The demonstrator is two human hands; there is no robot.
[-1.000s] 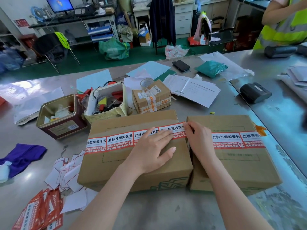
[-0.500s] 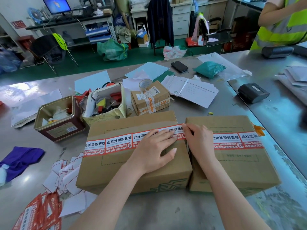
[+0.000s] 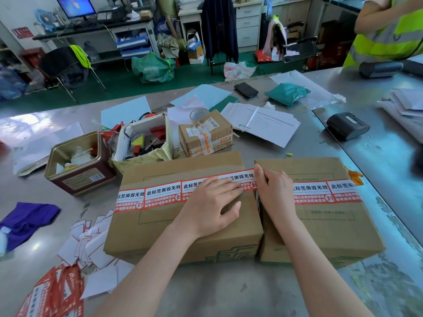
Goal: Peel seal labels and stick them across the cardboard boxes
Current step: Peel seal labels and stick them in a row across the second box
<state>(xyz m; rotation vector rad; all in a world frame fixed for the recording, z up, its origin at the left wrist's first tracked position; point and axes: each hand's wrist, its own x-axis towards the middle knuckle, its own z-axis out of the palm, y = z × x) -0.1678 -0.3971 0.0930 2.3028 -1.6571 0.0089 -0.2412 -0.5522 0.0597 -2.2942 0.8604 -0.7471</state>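
Two brown cardboard boxes sit side by side on the metal table: the left box [image 3: 160,225] and the right box [image 3: 332,225]. A row of red-and-white seal labels [image 3: 160,194] runs across the left box's top, and another row [image 3: 325,192] crosses the right box. My left hand [image 3: 212,207] lies flat on the left box, fingers spread over the labels. My right hand [image 3: 274,193] rests at the gap between the boxes, fingertips on the end of the left box's last label. Neither hand holds anything.
Peeled white backing papers [image 3: 91,243] and unused red label sheets [image 3: 52,294] lie front left. Behind the boxes stand an open tin [image 3: 77,163], a tool-filled box [image 3: 142,143], a small taped parcel [image 3: 206,133] and paper stacks [image 3: 263,124]. A person in a yellow vest [image 3: 389,30] stands far right.
My left hand has slid slightly right along the labels. My right hand stays at the label's end. The view has shifted a little.
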